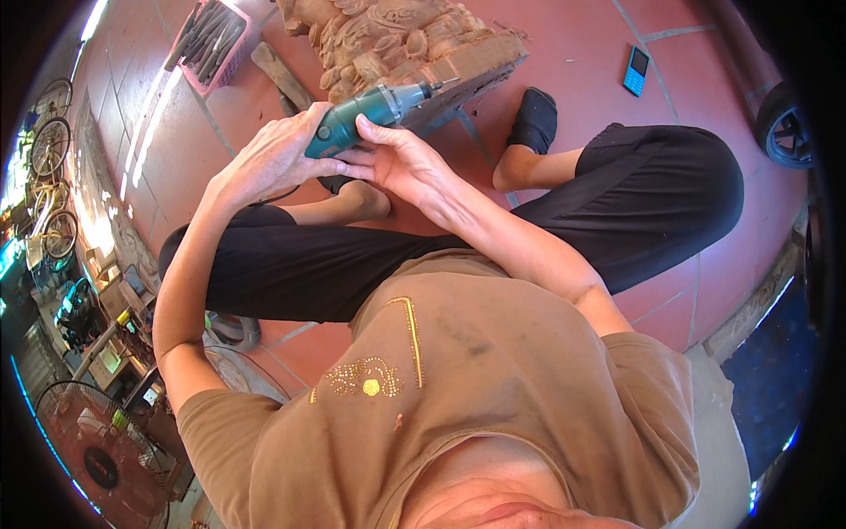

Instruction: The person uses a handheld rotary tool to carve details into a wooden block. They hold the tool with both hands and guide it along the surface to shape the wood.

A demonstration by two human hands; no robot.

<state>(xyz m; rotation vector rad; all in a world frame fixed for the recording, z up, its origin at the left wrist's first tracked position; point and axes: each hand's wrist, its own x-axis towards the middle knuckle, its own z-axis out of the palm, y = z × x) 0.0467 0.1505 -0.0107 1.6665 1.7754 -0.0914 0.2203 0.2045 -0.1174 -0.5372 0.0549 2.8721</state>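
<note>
A green die grinder (pixel 352 121) is held in front of me, its grey nose and thin metal bit (pixel 443 84) pointing right. My left hand (pixel 275 154) is closed around its rear end, with some fingers hidden behind the body. From the right side, my right hand (pixel 404 167) cradles it, palm turned up and thumb against the casing. Just beyond lies a brown wooden carving (pixel 405 44) with deep relief; the bit is close to its near edge, and whether they touch I cannot tell.
A pink basket (pixel 210 81) full of chisels stands at the far left, near a wooden mallet-like piece (pixel 280 75). On the tiled floor (pixel 599 53) lies a blue phone (pixel 635 70). A wheel (pixel 787 132) is at right; bicycles (pixel 50 148) and a fan (pixel 101 467) are at left.
</note>
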